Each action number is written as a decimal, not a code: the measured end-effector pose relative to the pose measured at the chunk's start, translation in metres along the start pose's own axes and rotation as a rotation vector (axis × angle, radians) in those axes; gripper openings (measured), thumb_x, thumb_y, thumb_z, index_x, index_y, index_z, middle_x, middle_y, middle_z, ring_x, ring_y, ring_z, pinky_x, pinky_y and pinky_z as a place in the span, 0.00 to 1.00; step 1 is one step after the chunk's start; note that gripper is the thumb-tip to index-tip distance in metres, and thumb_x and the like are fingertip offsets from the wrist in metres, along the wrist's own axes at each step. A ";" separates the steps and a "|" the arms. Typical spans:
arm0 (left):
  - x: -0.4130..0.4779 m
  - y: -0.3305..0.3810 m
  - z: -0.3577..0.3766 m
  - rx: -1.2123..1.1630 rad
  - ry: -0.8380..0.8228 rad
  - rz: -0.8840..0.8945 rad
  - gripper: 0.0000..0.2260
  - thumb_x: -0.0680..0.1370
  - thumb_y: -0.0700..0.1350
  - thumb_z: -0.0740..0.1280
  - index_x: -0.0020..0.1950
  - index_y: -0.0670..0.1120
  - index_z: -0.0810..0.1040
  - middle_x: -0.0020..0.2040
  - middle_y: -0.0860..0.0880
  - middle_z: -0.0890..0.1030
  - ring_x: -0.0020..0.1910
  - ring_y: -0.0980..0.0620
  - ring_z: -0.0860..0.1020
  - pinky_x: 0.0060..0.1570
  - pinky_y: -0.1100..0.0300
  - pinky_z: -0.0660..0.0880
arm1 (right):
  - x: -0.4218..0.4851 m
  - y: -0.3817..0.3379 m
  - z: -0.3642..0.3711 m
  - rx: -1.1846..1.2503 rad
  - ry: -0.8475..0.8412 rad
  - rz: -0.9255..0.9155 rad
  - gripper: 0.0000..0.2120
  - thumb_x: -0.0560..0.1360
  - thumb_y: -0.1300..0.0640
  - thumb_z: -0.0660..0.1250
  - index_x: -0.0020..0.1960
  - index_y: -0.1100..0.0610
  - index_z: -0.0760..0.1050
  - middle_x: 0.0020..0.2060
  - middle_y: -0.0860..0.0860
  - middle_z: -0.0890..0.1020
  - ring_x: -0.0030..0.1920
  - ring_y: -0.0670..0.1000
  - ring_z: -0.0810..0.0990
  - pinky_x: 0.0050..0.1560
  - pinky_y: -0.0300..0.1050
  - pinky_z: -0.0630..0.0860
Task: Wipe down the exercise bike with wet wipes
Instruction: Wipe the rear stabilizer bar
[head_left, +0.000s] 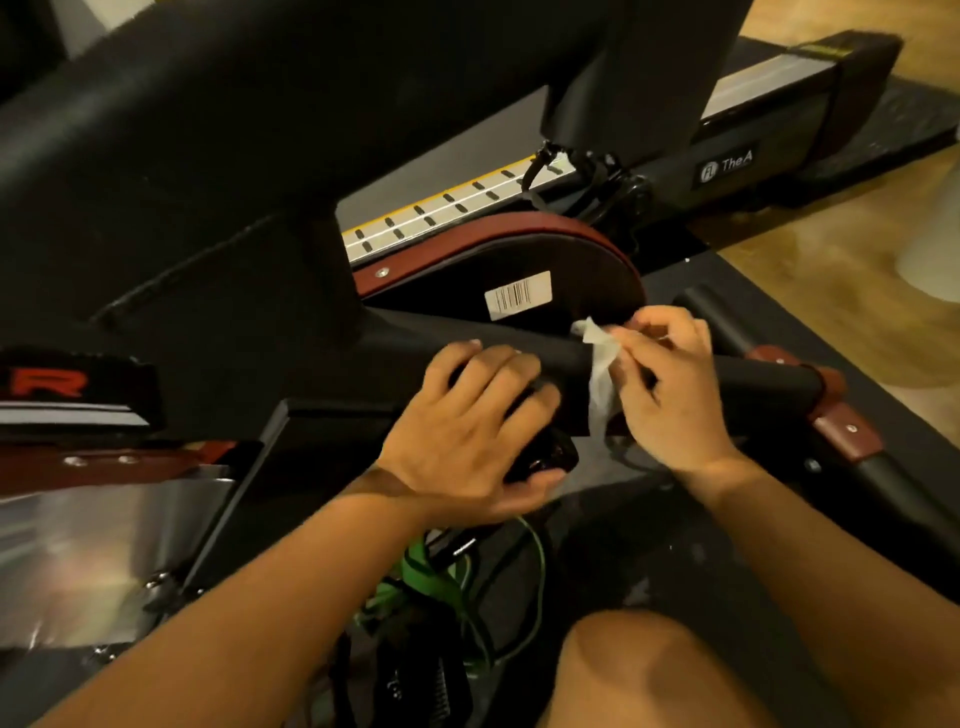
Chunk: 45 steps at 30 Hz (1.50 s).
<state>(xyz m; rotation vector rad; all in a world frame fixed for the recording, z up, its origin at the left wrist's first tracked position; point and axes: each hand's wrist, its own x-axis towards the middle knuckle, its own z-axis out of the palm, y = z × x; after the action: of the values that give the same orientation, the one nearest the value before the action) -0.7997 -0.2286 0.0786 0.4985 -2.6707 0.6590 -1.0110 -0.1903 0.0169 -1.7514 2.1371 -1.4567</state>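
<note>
Grip first: the right hand (670, 395) has the wet wipe (602, 374) pinched between thumb and fingertips, fingers closed tight on its top edge. The rest of the sheet hangs over the near side of the frame tube (753, 379). That hold makes sense, because a draped wipe wraps the round bar and can be dragged along it.

Over to the left hand (467, 426), just beside the wipe. Its fingers are curled over the same tube and the thumb is hooked beneath, against a small black part I cannot identify. I'd call it a bracing hold, steadying the body while crouched low, with one bare knee (649, 670) showing at the near edge.

So the wipe sits low on the exercise bike (208, 182), on the bar running right toward a red bracket (847, 431). It lies below the red-rimmed wheel guard (587, 254) with its barcode label (518, 294). My read is that the frame is mid-wipe with plenty left to do.

Now the surroundings. There is no worktop, as the bike stands on a dark floor mat (893, 364) over a wooden floor (831, 234). Green cables (431, 571) tangle underneath at the near side. On the far side lies a silver rail (452, 208) with a yellow edge, part of another machine. Light is dim and warm.
</note>
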 end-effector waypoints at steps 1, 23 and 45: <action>0.002 -0.004 0.000 0.003 -0.038 0.021 0.25 0.72 0.61 0.67 0.60 0.44 0.76 0.59 0.42 0.76 0.61 0.41 0.71 0.69 0.45 0.57 | 0.000 -0.004 0.001 0.078 0.025 0.094 0.13 0.79 0.54 0.62 0.57 0.56 0.81 0.56 0.52 0.73 0.55 0.51 0.73 0.54 0.43 0.72; -0.001 -0.029 -0.076 -0.076 -0.124 -0.063 0.08 0.75 0.44 0.65 0.37 0.44 0.79 0.43 0.43 0.79 0.49 0.41 0.77 0.57 0.49 0.70 | 0.043 -0.140 0.021 0.283 0.191 -0.240 0.06 0.70 0.68 0.73 0.43 0.60 0.79 0.43 0.55 0.80 0.45 0.50 0.77 0.45 0.39 0.72; -0.019 -0.060 -0.071 -0.193 -0.063 0.073 0.09 0.77 0.39 0.66 0.51 0.36 0.83 0.54 0.39 0.83 0.59 0.41 0.79 0.63 0.47 0.73 | 0.054 -0.117 0.014 0.018 0.014 -0.599 0.11 0.78 0.63 0.64 0.57 0.65 0.80 0.55 0.60 0.79 0.59 0.52 0.69 0.64 0.34 0.63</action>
<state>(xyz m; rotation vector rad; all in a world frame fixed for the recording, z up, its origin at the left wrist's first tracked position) -0.7413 -0.2388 0.1527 0.3767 -2.7861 0.4046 -0.9350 -0.2335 0.1125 -2.5177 1.6599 -1.5701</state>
